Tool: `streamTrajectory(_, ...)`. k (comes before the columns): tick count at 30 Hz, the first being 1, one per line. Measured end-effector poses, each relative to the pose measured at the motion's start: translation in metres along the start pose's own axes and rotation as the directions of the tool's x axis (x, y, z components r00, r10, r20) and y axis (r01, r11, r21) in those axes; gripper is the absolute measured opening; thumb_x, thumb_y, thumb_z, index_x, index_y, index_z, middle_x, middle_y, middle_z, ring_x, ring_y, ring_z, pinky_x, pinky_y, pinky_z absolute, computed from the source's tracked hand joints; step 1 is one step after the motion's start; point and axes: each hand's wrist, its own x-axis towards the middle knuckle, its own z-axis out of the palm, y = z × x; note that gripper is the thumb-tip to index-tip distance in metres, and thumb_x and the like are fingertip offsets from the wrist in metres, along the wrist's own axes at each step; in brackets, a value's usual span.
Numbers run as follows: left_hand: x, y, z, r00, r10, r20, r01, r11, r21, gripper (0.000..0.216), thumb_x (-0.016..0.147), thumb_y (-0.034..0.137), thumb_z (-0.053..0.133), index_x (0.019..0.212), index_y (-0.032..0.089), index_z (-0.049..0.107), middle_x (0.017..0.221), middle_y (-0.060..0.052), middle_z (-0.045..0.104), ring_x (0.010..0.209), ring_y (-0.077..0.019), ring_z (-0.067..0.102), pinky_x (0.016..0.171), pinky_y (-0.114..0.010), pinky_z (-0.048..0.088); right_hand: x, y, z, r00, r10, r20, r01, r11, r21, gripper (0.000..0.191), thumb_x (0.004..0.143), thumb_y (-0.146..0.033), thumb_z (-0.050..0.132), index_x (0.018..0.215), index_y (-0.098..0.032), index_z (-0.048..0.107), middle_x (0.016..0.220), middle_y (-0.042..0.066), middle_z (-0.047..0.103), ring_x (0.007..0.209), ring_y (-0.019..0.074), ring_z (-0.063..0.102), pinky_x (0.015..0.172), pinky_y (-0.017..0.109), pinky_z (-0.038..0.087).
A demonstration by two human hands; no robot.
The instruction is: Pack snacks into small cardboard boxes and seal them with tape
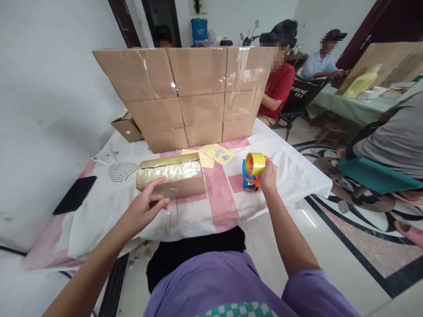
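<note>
On the table in front of me lies a long cardboard box (180, 188), its top lined or covered with shiny, yellowish tape or film. My left hand (147, 208) is at the box's near left side, index finger reaching over the front edge and thumb apart from it. It holds nothing; whether the fingertip touches the box I cannot tell. Off to the right, my right hand (269, 175) is closed around an orange tape dispenser (254, 180) that carries a roll of yellow tape (260, 164). Something blue (245, 169) shows beside the dispenser; its kind is unclear.
A wall of taped cardboard boxes (201, 99) stands across the table's back. Yellow cards (216, 152) lie before it. At left are a perforated white paddle (122, 172), a black flat item (75, 195) and a small open carton (128, 129). Other people sit beyond and at right.
</note>
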Motion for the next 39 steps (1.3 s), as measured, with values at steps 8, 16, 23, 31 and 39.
streamTrajectory(8,0.016,0.015,-0.025,0.989,-0.090,-0.119,0.051,0.954,-0.297,0.056,0.096,0.044,0.057,0.142,0.021,0.034,0.076,0.000,0.069,0.067,-0.0167,0.061,0.060,-0.027,0.044,0.038,0.000,0.010,0.988,-0.151,0.037,0.154,0.927,-0.341,0.041,0.088,-0.059,0.061,0.070,-0.024,0.050,0.070,0.002,0.053,0.075,0.0223,0.049,0.077,0.039,0.041)
streamTrajectory(16,0.032,0.025,-0.021,0.983,-0.090,-0.160,0.024,0.928,-0.373,0.058,0.097,0.042,0.058,0.146,0.021,0.033,0.076,0.000,0.071,0.073,-0.0179,0.066,0.064,-0.027,0.047,-0.076,-0.104,0.135,0.401,-0.340,0.851,0.624,0.781,0.018,0.019,0.089,-0.038,0.070,0.101,-0.023,0.071,0.105,0.005,0.061,0.099,0.0217,0.058,0.089,0.037,0.045)
streamTrajectory(23,0.004,0.011,-0.023,0.903,-0.279,-0.326,0.224,0.955,-0.196,0.087,0.095,0.048,0.060,0.163,0.022,0.013,0.070,0.003,0.075,0.050,-0.0158,0.060,0.052,-0.026,0.046,-0.084,-0.123,0.212,0.149,-0.234,0.961,0.708,0.703,0.061,0.017,0.093,-0.018,0.060,0.078,-0.019,0.068,0.097,0.003,0.059,0.101,0.0203,0.055,0.094,0.039,0.039)
streamTrajectory(31,0.014,-0.021,-0.031,0.604,0.489,-0.629,-0.169,0.850,0.499,0.057,0.085,0.013,0.072,0.137,0.025,0.053,0.100,-0.006,0.074,0.081,-0.0193,0.067,0.075,-0.033,0.056,-0.061,-0.120,0.246,0.076,0.116,0.990,0.429,0.893,-0.137,0.020,0.089,-0.036,0.060,0.079,-0.021,0.070,0.087,0.002,0.063,0.072,0.0153,0.055,0.063,0.029,0.039)
streamTrajectory(39,0.036,-0.029,-0.005,0.778,0.567,-0.271,-0.309,0.720,0.622,0.041,0.091,0.020,0.068,0.131,0.019,0.062,0.122,-0.010,0.075,0.118,-0.0289,0.067,0.101,-0.045,0.043,-0.072,-0.084,0.266,0.133,0.062,0.989,0.887,0.438,-0.147,0.008,0.083,-0.025,0.070,0.083,-0.019,0.065,0.105,0.012,0.058,0.104,0.0310,0.052,0.090,0.044,0.042)
